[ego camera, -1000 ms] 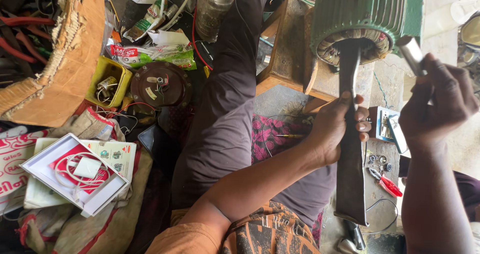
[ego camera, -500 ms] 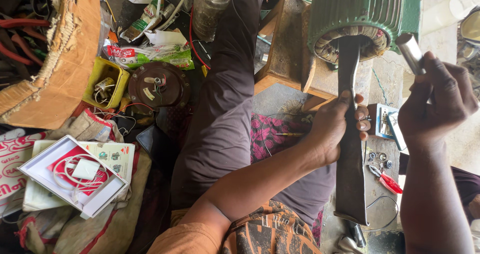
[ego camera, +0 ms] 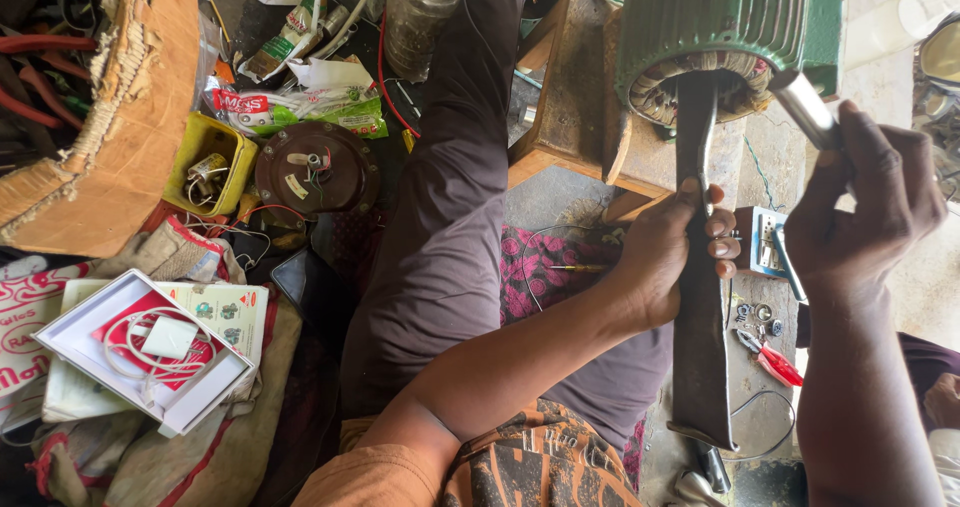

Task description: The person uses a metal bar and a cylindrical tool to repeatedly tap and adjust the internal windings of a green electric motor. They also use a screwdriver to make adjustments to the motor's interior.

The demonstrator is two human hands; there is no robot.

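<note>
My left hand (ego camera: 668,250) grips a long flat dark metal bar (ego camera: 698,367) near its middle. The bar's far end rests against the copper windings at the open end of a green ribbed electric motor (ego camera: 725,22). My right hand (ego camera: 868,199) is raised to the right of the bar, closed around the shaft of a shiny metal tool (ego camera: 803,107) whose head points toward the motor. The motor sits on a wooden block (ego camera: 570,117). My leg in dark trousers stretches up the middle.
A worn cardboard box (ego camera: 130,117) with cables stands at far left. Near it lie a yellow tray (ego camera: 208,162), a round brown fan part (ego camera: 315,167), a clear jar (ego camera: 420,12) and an open white box (ego camera: 140,352). Red-handled pliers (ego camera: 772,359) and small parts lie right of the bar.
The right hand with the metal tool has shifted slightly, staying raised beside the motor. The left hand keeps its grip on the bar.
</note>
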